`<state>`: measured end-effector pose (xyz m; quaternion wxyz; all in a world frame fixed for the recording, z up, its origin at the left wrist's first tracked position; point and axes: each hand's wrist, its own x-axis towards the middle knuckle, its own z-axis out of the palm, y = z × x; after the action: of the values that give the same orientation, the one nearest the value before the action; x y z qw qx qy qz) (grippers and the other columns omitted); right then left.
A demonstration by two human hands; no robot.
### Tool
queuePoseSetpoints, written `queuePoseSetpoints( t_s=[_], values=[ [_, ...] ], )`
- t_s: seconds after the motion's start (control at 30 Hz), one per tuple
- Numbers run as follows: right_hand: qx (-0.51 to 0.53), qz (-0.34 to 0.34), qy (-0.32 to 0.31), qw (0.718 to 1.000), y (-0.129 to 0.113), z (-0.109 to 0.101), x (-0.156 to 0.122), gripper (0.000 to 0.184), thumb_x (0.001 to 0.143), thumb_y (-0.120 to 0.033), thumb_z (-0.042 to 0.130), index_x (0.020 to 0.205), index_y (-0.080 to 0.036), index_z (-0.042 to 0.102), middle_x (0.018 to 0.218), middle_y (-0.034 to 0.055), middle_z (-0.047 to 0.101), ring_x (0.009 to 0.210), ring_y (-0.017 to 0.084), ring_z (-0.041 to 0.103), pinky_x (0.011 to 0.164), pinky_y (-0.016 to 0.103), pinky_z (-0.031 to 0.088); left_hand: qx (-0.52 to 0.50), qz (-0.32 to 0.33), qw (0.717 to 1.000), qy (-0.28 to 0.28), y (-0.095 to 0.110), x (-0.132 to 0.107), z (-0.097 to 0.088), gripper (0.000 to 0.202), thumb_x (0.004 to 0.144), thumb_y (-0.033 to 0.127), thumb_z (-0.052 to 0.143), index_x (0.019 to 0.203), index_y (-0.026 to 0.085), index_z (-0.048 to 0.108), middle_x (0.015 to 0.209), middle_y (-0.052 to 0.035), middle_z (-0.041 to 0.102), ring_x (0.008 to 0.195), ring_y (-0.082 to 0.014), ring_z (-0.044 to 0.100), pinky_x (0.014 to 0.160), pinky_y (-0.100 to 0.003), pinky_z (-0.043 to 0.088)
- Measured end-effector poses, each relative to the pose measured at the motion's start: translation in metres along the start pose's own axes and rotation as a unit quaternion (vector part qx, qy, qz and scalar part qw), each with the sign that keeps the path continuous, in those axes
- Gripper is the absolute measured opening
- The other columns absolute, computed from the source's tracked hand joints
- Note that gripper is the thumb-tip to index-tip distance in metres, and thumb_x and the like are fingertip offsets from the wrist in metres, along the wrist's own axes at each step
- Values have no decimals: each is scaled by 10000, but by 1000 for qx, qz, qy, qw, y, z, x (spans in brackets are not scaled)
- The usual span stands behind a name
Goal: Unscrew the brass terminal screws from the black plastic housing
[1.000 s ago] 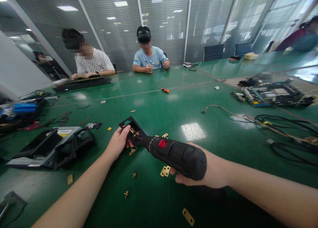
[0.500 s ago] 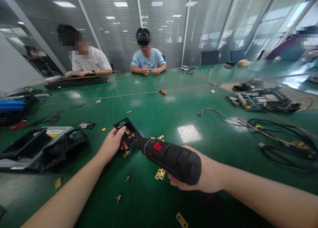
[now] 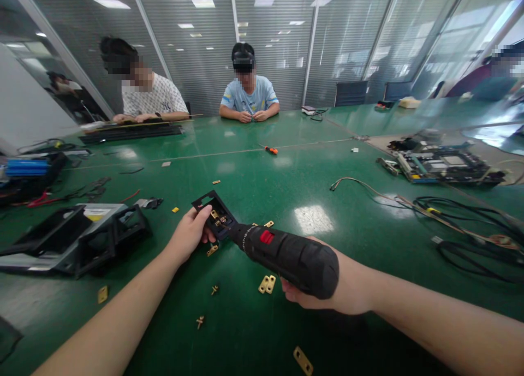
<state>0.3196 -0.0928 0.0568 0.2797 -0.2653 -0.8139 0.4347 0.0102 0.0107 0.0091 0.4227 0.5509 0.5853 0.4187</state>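
My left hand (image 3: 195, 230) grips a small black plastic housing (image 3: 224, 204) by its left side, thumb over the rim. Inside the housing sit brass-coloured pieces (image 3: 214, 214) and screws. My right hand (image 3: 307, 297) is closed round the handle of a black cordless drill (image 3: 292, 261) with a red switch on top. The drill points left, its nose at the housing's right edge; the bit's tip is too small to make out. Two brass plates with holes (image 3: 267, 284) lie below the drill. Brass screws (image 3: 200, 322) and another brass plate (image 3: 303, 360) lie nearer to me.
Black and grey frames (image 3: 110, 245) lie at the left. An orange screwdriver (image 3: 271, 150) rests mid-table. On the right are black cables (image 3: 462, 250) and a circuit board (image 3: 446, 163). Two people (image 3: 249, 97) sit across the green table (image 3: 311, 168), and another person is at far right.
The whole view has shifted slightly, so everything appears a little further right. Both hands keep their hold on the housing and the drill, with no clear movement between them.
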Motion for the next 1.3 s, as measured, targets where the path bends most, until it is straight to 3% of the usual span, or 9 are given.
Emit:
queuePoseSetpoints(
  t_s=[0.17,0.33,0.5,0.7,0.97,1.3],
  values=[
    [7,15,-8,1000,-1,-2,0,134,777,-180,749,901,-156,707,807,19,720,688,133,626,735,267,562,-5,4,1000,-6,-1,0,0,419,884,633,606,854,220,539,495,4,634,407,-164,577,391,-236,411],
    [-8,20,-11,1000,-7,-4,2,104,784,-167,723,877,-155,678,768,13,689,689,141,619,758,291,565,-7,0,1000,5,0,-1,0,412,883,615,624,891,211,547,526,6,644,407,-168,592,390,-237,407],
    [25,43,-9,999,-13,-4,3,84,787,-184,704,845,-150,654,755,23,681,664,141,611,674,272,534,-3,-3,1000,1,1,-1,1,388,893,594,624,887,212,550,538,5,649,420,-169,601,402,-241,410],
    [30,4,-1,1000,-6,-2,2,76,791,-213,708,827,-162,665,755,15,683,636,118,578,692,263,527,3,4,1000,-1,-3,1,0,388,899,602,605,884,218,551,509,11,636,408,-169,584,391,-243,400],
    [8,62,-18,998,-16,-6,4,90,800,-207,685,847,-139,648,729,22,642,647,139,561,657,278,494,-3,8,1000,-5,-6,2,0,368,916,582,597,904,218,548,525,9,652,417,-169,591,399,-243,403],
    [11,36,1,999,-11,-2,2,107,795,-205,689,762,-160,599,734,37,683,660,144,609,672,274,522,-1,12,1000,-5,0,-2,1,384,894,597,614,882,217,562,530,7,641,425,-179,600,403,-256,408]
  ],
)
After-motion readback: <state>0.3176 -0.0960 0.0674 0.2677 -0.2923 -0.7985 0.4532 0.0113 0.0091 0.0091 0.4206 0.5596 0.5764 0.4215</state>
